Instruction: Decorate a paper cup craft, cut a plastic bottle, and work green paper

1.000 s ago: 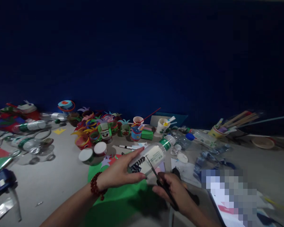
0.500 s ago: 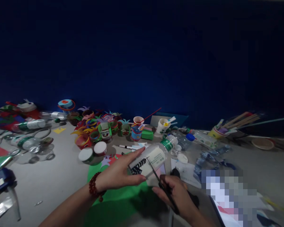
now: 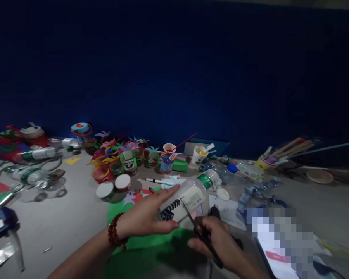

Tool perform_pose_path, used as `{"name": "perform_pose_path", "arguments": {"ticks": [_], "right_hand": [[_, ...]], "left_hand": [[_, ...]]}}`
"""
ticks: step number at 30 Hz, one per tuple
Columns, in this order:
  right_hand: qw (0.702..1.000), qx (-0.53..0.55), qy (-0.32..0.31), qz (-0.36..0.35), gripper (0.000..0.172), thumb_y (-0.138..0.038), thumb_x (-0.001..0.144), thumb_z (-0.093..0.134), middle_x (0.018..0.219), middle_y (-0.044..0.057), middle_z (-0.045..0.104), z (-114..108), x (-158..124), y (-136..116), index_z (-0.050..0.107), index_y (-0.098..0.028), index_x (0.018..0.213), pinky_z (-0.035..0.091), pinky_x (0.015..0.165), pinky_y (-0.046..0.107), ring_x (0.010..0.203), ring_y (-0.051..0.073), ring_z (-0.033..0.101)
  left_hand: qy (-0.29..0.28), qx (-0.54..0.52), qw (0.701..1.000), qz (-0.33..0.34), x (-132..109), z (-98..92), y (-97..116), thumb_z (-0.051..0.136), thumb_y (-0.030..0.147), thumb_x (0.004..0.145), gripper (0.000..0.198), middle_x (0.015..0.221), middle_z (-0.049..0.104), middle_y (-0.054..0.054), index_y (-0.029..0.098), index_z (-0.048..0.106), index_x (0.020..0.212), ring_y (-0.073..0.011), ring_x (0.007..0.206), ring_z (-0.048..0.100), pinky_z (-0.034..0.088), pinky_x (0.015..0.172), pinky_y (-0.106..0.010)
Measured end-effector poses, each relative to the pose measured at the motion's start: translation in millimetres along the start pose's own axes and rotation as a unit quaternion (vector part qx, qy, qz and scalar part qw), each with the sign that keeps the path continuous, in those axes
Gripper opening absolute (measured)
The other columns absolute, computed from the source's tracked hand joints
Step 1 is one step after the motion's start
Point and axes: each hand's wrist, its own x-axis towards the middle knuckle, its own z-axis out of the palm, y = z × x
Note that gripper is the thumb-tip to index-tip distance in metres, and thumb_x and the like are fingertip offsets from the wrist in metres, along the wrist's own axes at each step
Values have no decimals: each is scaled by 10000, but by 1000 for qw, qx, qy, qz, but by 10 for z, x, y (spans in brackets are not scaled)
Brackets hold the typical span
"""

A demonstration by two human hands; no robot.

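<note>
My left hand (image 3: 151, 211), with a beaded bracelet at the wrist, grips the lower end of a clear plastic bottle (image 3: 202, 193) between thumb and fingers. The bottle lies tilted, its neck up to the right, with a green and white label and black stripes near its base. In my right hand (image 3: 215, 236) is a pair of dark scissors (image 3: 189, 213). The blade tips meet the bottle's side by the label; whether they pierce the plastic I cannot tell. Below both hands a green sheet (image 3: 133, 255) covers part of the table.
Small decorated paper cups (image 3: 130, 161) crowd the back, with two white-lidded tubs (image 3: 123, 182) before them. More bottles (image 3: 31, 175) lie at the left beside a blue glue gun (image 3: 4, 221). To the right are a cup of sticks (image 3: 264, 163), blue plastic scraps (image 3: 246, 201) and a phone (image 3: 272, 248).
The hands, bottle and scissors hold nearly the same pose, the bottle's neck end showing slightly further right and lower. The surroundings on the right have shifted slightly left in view.
</note>
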Motion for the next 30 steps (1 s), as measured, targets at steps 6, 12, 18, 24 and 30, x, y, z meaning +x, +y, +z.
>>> {"name": "perform_pose_path", "arguments": {"ticks": [6, 12, 18, 24, 30], "right_hand": [[1000, -11, -9, 8, 520, -641, 728, 628, 569, -57, 343, -9, 9, -38, 339, -232, 589, 238, 514, 246, 560, 127, 323], [1000, -12, 18, -13, 517, -625, 775, 588, 551, -65, 318, 51, 27, 23, 314, -232, 580, 221, 497, 246, 534, 115, 310], [998, -9, 49, -33, 433, -486, 808, 557, 537, -65, 306, 85, 34, 35, 290, -238, 573, 243, 493, 246, 517, 111, 312], [998, -8, 58, -35, 400, -443, 785, 566, 538, -60, 315, 117, 30, 32, 289, -243, 578, 245, 481, 240, 514, 115, 312], [995, -70, 62, -34, 507, -553, 763, 623, 523, -61, 324, 154, 99, 38, 286, -238, 555, 227, 496, 248, 515, 116, 321]], "left_hand": [[14, 6, 1000, 18, -24, -1, -29, 735, 416, 794, 909, 1587, 383, -68, 269, 268, 1559, -300, 1411, 433, 365, 1173, -423], [22, -26, 999, 4, -34, -22, -26, 733, 431, 800, 908, 1578, 401, -71, 262, 267, 1560, -309, 1405, 442, 371, 1171, -430], [20, -37, 999, 7, -38, -81, 22, 730, 446, 811, 898, 1613, 328, -54, 270, 267, 1560, -311, 1438, 393, 324, 1198, -428], [29, -80, 996, 16, -21, -129, -14, 766, 497, 774, 951, 1590, 378, -88, 268, 271, 1553, -325, 1408, 428, 349, 1172, -437], [-11, -145, 989, 1, 66, -153, -160, 803, 518, 720, 830, 1355, 602, -107, 208, 434, 1395, -294, 1169, 611, 494, 999, -388]]}}
